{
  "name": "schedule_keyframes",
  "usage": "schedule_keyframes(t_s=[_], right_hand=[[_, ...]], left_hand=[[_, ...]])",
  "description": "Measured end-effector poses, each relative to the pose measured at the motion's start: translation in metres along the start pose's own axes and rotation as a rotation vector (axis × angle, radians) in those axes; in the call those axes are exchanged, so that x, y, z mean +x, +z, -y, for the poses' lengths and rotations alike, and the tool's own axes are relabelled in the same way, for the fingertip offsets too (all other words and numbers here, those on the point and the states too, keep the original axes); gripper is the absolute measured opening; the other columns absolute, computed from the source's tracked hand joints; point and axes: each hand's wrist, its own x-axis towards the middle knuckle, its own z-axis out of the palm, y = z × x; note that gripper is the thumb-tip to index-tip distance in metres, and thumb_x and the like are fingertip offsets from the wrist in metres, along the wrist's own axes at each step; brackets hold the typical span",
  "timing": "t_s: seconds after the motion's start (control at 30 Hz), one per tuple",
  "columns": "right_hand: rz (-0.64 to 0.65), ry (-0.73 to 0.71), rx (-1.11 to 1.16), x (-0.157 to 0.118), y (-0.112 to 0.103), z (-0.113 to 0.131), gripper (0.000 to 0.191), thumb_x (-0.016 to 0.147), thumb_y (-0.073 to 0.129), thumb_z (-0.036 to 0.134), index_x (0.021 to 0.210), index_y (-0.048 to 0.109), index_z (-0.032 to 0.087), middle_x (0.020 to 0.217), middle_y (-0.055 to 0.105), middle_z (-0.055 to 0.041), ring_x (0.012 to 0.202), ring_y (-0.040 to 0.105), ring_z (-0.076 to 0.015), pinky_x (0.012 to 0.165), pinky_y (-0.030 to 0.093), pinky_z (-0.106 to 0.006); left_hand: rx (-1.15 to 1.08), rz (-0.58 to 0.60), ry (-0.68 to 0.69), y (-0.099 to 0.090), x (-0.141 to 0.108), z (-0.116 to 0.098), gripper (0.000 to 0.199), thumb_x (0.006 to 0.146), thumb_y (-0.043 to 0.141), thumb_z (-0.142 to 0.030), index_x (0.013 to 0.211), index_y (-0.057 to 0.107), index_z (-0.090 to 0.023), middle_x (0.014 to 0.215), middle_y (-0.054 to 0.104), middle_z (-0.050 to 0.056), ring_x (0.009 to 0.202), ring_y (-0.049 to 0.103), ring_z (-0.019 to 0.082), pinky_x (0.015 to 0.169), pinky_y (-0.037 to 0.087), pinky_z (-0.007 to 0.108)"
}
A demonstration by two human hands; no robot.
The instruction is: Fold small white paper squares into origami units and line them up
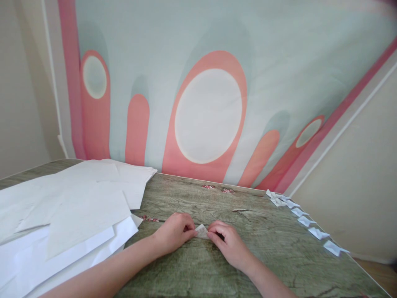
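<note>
A small folded piece of white paper (202, 231), roughly triangular at the top, is held just over the wood-patterned table (186, 273). My left hand (176, 232) pinches its left corner between thumb and fingers. On the opposite side my right hand (228, 242) grips the right corner the same way. The paper's middle shows between the two hands, while its corners are hidden by my fingertips.
Loose white paper sheets (89, 215) lie overlapping across the table's left side. Several small folded paper pieces (319, 233) line the right edge. A patterned backdrop (155, 49) rises behind the table's far edge.
</note>
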Motion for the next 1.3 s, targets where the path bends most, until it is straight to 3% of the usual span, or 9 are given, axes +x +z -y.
schedule_keyframes(t_s=[0.3, 0.6, 0.8, 0.93, 1.3], right_hand=[[-0.105, 0.078, -0.006, 0.000, 0.010, 0.000, 0.013, 0.085, 0.054, 0.021, 0.074, 0.061, 0.018, 0.075, 0.060, -0.0008, 0.068, 0.057, -0.0139, 0.064, 0.044, -0.025], [-0.121, 0.095, 0.005, 0.000, 0.015, -0.002, 0.006, 0.081, 0.054, 0.016, 0.082, 0.060, 0.020, 0.077, 0.059, 0.0002, 0.067, 0.057, -0.0141, 0.063, 0.045, -0.025], [-0.127, 0.072, -0.040, 0.000, 0.016, -0.002, 0.007, 0.081, 0.054, 0.015, 0.083, 0.059, 0.020, 0.078, 0.058, -0.0004, 0.069, 0.057, -0.0151, 0.065, 0.046, -0.026], [-0.112, 0.056, -0.038, 0.000, 0.015, 0.002, 0.011, 0.083, 0.051, 0.013, 0.083, 0.060, 0.020, 0.081, 0.057, -0.0014, 0.072, 0.056, -0.0153, 0.068, 0.046, -0.027], [-0.114, 0.028, -0.001, 0.000, 0.017, -0.002, 0.012, 0.084, 0.051, 0.013, 0.083, 0.061, 0.020, 0.082, 0.057, -0.0024, 0.073, 0.057, -0.0160, 0.068, 0.047, -0.028]], left_hand=[[0.028, -0.056, -0.050, 0.005, 0.000, 0.006, 0.016, 0.075, 0.060, -0.026, 0.062, 0.066, -0.019, 0.081, 0.065, 0.001, 0.083, 0.059, 0.018, 0.074, 0.040, 0.024], [0.169, -0.152, -0.044, 0.014, -0.004, 0.005, 0.017, 0.080, 0.057, -0.030, 0.068, 0.061, -0.019, 0.079, 0.060, 0.003, 0.083, 0.055, 0.022, 0.075, 0.037, 0.032], [0.226, -0.165, 0.001, 0.016, -0.006, 0.005, 0.014, 0.081, 0.056, -0.027, 0.071, 0.058, -0.018, 0.079, 0.057, 0.003, 0.081, 0.054, 0.021, 0.074, 0.039, 0.031], [0.252, -0.161, 0.051, 0.015, -0.006, 0.002, 0.006, 0.082, 0.055, -0.023, 0.084, 0.057, -0.019, 0.083, 0.058, 0.003, 0.081, 0.054, 0.020, 0.073, 0.041, 0.030], [0.354, -0.056, 0.248, 0.016, -0.009, -0.006, 0.020, 0.091, 0.044, -0.018, 0.089, 0.064, -0.020, 0.084, 0.064, 0.004, 0.083, 0.059, 0.020, 0.078, 0.042, 0.033]])
